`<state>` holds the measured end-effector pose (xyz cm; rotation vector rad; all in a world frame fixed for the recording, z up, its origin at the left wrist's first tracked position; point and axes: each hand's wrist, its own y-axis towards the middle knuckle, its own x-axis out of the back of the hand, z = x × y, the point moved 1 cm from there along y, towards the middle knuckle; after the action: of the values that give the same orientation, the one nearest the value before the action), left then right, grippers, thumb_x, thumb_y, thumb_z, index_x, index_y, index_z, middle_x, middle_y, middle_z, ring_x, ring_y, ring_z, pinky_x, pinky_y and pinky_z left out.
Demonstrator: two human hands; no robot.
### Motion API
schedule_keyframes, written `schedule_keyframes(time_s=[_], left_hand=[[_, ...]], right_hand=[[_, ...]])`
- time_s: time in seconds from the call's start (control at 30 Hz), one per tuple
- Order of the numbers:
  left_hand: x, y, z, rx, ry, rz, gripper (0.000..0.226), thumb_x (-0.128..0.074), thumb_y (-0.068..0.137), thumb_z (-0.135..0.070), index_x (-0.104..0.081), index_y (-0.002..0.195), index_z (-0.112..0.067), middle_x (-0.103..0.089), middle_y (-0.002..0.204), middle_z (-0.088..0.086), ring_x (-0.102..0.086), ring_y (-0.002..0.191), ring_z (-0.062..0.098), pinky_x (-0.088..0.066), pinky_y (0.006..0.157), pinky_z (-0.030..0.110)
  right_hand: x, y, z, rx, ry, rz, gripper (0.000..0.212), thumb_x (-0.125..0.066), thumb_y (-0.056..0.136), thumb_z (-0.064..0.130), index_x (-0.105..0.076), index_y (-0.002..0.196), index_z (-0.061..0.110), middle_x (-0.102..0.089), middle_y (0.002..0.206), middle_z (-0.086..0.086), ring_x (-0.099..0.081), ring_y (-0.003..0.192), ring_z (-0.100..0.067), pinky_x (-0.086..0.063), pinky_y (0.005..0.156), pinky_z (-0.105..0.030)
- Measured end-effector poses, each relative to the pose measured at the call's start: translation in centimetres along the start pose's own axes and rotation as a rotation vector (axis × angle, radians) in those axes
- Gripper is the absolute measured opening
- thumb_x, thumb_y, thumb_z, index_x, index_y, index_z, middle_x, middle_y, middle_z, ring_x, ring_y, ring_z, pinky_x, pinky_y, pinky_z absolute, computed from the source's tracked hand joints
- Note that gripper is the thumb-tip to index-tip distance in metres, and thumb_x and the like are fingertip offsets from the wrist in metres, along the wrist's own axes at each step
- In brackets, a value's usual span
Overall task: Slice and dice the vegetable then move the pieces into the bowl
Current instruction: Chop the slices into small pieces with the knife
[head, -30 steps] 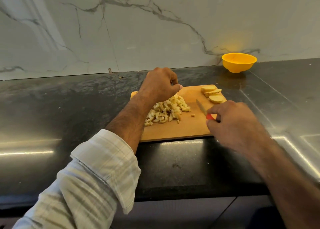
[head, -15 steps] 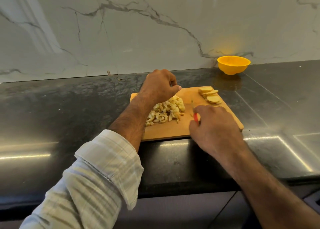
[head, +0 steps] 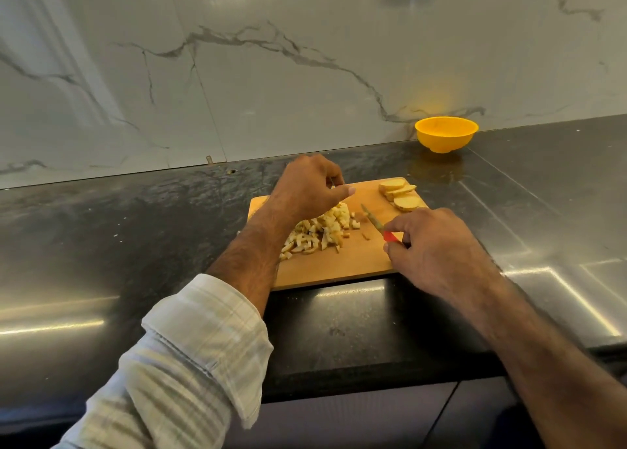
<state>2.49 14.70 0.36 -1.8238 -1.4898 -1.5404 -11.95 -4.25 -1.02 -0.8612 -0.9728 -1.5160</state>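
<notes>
While the right hand point(head: 437, 248) grips the knife point(head: 373, 219), no legible writing apparently shows.

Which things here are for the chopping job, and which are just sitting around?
For the job:
knife in the right hand
diced pile under the left hand
slices not yet diced
cutting board
yellow bowl

Just there:
black counter
marble wall
</notes>
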Motion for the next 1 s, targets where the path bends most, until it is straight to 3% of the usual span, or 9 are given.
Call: schedule_keyframes(time_s=[0.13, 0.33, 0.57, 0.73, 0.87, 1.0], left_hand=[[-0.9, -0.1, -1.0, -0.05, -0.02, 0.128, 0.025, -0.081, 0.089, -0.049, -0.08, 0.092, -0.024, -0.063, 0.074, -0.01, -0.056, 0.067, 0.006, -0.043, 0.064, 0.025], [-1.7, 0.1, -1.7, -0.036, 0.077, 0.163, 0.024, -0.079, 0.09, -0.05, -0.077, 0.087, -0.026, -0.063, 0.075, -0.014, -0.055, 0.072, 0.004, -0.053, 0.099, 0.049], [-1.6, 0.4, -1.5, -0.031, 0.128, 0.177, 0.021, -0.081, 0.088, -0.05, -0.076, 0.087, -0.029, -0.062, 0.078, -0.016, -0.057, 0.082, 0.005, -0.041, 0.11, 0.053], [-0.3, 0.3, -0.2, -0.029, 0.018, 0.03, 0.014, -0.08, 0.088, -0.04, -0.077, 0.084, -0.027, -0.064, 0.071, -0.013, -0.057, 0.069, 0.005, -0.054, 0.097, 0.056], [0.2, 0.2, 0.3, -0.029, -0.005, -0.117, 0.02, -0.078, 0.09, -0.042, -0.077, 0.079, -0.025, -0.056, 0.059, -0.018, -0.05, 0.059, 0.0, -0.058, 0.091, 0.053], [0.4, 0.4, 1.0, -0.012, 0.003, -0.218, 0.023, -0.074, 0.089, -0.046, -0.077, 0.078, -0.026, -0.053, 0.058, -0.018, -0.05, 0.059, 0.002, -0.058, 0.087, 0.053]], right_hand=[[-0.2, -0.2, -0.5, -0.025, 0.044, 0.045, 0.035, -0.07, 0.096, 0.043, -0.068, 0.13, 0.038, -0.067, 0.113, 0.01, -0.06, 0.097, -0.011, -0.05, 0.073, -0.026], [-0.8, -0.1, 0.2, -0.012, 0.065, 0.049, 0.036, -0.069, 0.097, 0.045, -0.069, 0.132, 0.036, -0.068, 0.115, 0.008, -0.06, 0.099, -0.012, -0.054, 0.081, -0.028], [0.1, -0.3, -1.0, -0.091, 0.087, 0.042, 0.035, -0.072, 0.094, 0.044, -0.07, 0.128, 0.037, -0.067, 0.111, 0.007, -0.062, 0.096, -0.011, -0.054, 0.076, -0.029], [-1.4, -2.2, -0.3, -0.083, 0.106, 0.039, 0.041, -0.069, 0.095, 0.046, -0.063, 0.134, 0.033, -0.064, 0.112, 0.007, -0.063, 0.093, -0.013, -0.056, 0.075, -0.032], [-3.0, -1.3, 2.6, -0.01, 0.075, 0.028, 0.037, -0.063, 0.099, 0.042, -0.062, 0.132, 0.026, -0.061, 0.114, 0.003, -0.055, 0.093, -0.013, -0.042, 0.067, -0.027], [-2.2, 0.0, 4.0, 0.059, -0.059, 0.021, 0.037, -0.059, 0.101, 0.041, -0.058, 0.136, 0.03, -0.062, 0.128, 0.002, -0.053, 0.102, -0.015, -0.048, 0.078, -0.032]])
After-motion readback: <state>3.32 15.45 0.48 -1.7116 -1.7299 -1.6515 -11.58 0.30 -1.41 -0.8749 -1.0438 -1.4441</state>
